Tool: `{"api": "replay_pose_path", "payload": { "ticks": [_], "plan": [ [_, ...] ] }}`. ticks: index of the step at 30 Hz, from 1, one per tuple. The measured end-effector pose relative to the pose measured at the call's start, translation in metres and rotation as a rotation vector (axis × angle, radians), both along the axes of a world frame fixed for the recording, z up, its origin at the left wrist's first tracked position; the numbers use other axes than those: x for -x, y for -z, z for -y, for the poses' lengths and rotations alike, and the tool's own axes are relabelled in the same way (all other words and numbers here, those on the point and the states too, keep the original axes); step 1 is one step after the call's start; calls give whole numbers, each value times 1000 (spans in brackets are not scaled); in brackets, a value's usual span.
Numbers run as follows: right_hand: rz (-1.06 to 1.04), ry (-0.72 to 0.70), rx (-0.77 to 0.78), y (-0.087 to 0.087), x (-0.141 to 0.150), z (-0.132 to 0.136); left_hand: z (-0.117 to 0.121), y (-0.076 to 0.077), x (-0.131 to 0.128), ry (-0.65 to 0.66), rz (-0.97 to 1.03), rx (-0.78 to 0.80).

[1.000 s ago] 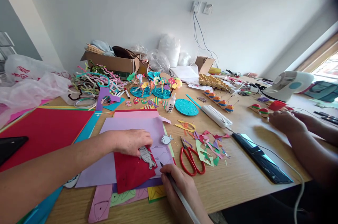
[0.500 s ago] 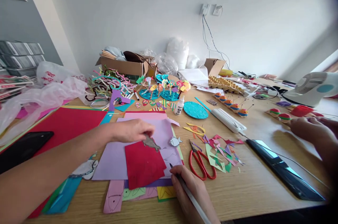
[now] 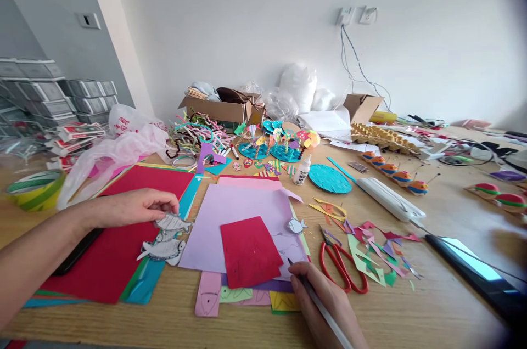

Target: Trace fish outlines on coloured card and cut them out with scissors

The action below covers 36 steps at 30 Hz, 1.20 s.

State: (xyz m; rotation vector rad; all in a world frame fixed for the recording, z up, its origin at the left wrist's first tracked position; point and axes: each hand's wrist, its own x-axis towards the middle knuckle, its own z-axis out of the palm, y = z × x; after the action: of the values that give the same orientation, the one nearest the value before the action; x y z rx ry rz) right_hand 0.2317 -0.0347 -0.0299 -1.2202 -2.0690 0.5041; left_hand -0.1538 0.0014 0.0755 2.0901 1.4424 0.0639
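Note:
My left hand [image 3: 158,206] pinches a grey pencil-shaded paper fish cutout [image 3: 176,223] above the colored sheets on the left. More fish cutouts [image 3: 164,251] lie right below it. In my right hand [image 3: 325,297] is a pen [image 3: 329,320], its dark tip close to the lower right of a lilac sheet [image 3: 242,203]. Faint fish outlines show there. A small red paper [image 3: 251,255] rests on the lilac sheet, and a small white fish cutout [image 3: 295,225] lies near its right edge. Pink, green and yellow papers with drawn fish stick out underneath.
Red-handled scissors [image 3: 341,266] and colored paper scraps [image 3: 381,250] lie to the right, near a phone [image 3: 465,266] and a white power strip [image 3: 389,198]. A glue bottle [image 3: 302,170] stands by a turquoise disc [image 3: 330,179]. Red sheets [image 3: 111,250] partly cover a black phone at left.
My left hand has carried the grey fish cutout leftward, off the red paper, to the other cutouts. The view has swung left; another person's hands at the right are out of sight.

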Motion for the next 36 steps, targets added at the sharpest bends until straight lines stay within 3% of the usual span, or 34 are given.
{"api": "replay_pose_path", "payload": {
  "ticks": [8,10,13,14,17,28,36],
  "plan": [
    [6,-8,17,1,0,1,20,24,10,-35,-65,17],
    [18,-3,32,0,1,2,21,23,9,-26,-99,-23],
    [14,1,35,-2,2,3,20,13,0,-55,-165,-207],
    [5,2,30,-3,2,3,19,9,-6,-58,-160,-272],
    [-24,-6,13,-3,3,3,13,4,-36,27,-77,-278],
    [-161,95,25,2,5,4,-51,29,-183,140,152,-129],
    [-229,106,179,-3,-1,2,-91,41,-224,176,53,-131]
  ]
}}
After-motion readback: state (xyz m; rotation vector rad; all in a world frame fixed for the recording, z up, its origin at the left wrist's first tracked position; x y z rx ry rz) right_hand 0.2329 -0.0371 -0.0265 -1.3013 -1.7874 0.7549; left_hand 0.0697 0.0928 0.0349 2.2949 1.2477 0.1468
